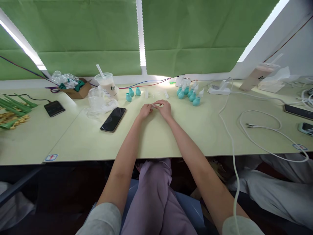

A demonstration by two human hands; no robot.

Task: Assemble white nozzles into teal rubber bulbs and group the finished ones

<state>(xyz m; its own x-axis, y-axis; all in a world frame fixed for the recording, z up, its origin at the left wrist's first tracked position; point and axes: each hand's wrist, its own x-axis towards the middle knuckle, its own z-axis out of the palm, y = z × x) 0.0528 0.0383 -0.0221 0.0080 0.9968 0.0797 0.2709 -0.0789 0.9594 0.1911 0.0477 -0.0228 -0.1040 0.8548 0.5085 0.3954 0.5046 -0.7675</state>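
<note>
Over the table my left hand [145, 111] and my right hand [164, 109] meet, fingers closed in a pinch. Between their fingertips is a small white piece [153, 105], mostly covered, so its exact shape is unclear. Just beyond my hands lie loose white pieces [167, 94] and a white piece standing upright [146, 94]. Back left of my hands stand three turquoise bulbs [128, 97] with open necks. To the back right, several turquoise bulbs fitted with white pointed tips [196, 100] are grouped together.
A black phone [113, 119] lies left of my forearm, near a plastic bag [101, 100] and a drink cup [107, 84]. Farther left is a cardboard box [79, 91]. A white cable [230, 133] crosses the right side from a power strip [218, 89]. Another person's leg [274, 186] shows at right.
</note>
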